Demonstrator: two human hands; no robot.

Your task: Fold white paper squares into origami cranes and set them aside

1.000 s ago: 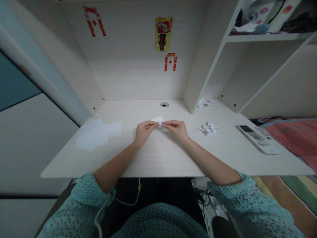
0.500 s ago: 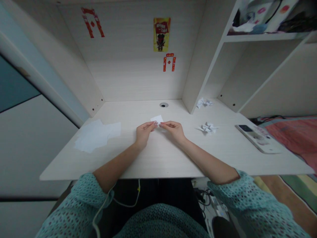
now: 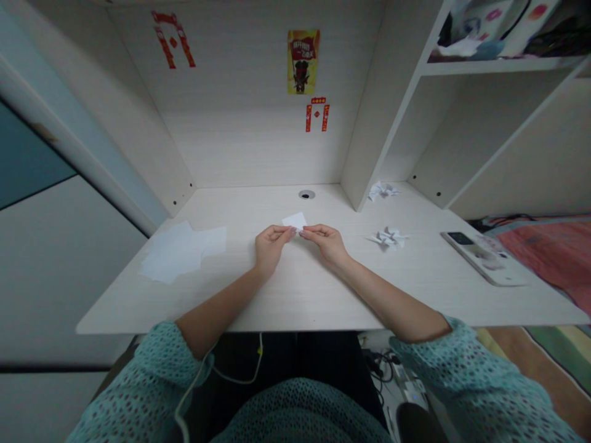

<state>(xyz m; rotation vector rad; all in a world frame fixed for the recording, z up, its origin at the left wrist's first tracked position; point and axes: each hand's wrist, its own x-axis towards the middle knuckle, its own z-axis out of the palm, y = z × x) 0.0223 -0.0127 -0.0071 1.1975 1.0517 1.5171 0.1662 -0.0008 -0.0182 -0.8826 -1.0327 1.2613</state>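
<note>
A small white piece of paper [image 3: 294, 219] is held over the middle of the desk, its upper part showing beyond my fingertips. My left hand [image 3: 273, 243] pinches its near left edge between thumb and fingers. On the other side, my right hand [image 3: 327, 241] grips the near right edge the same way. The fingertips of both hands almost meet, and they cover the paper's lower part. Loose white sheets [image 3: 178, 251] lie overlapping to the left of my left hand. Folded white paper pieces [image 3: 390, 239] sit in a small cluster to the right of my right hand.
More folded paper pieces [image 3: 383, 191] lie by the upright divider [image 3: 392, 111]. A white device with a dark screen [image 3: 482, 258] rests at the desk's right side. Behind my hands is a cable hole [image 3: 306, 194]. A pale cable [image 3: 240, 383] hangs below the desk's front edge.
Both hands stay closed on the paper at nearly the same spot. The whole view has shifted very slightly.
</note>
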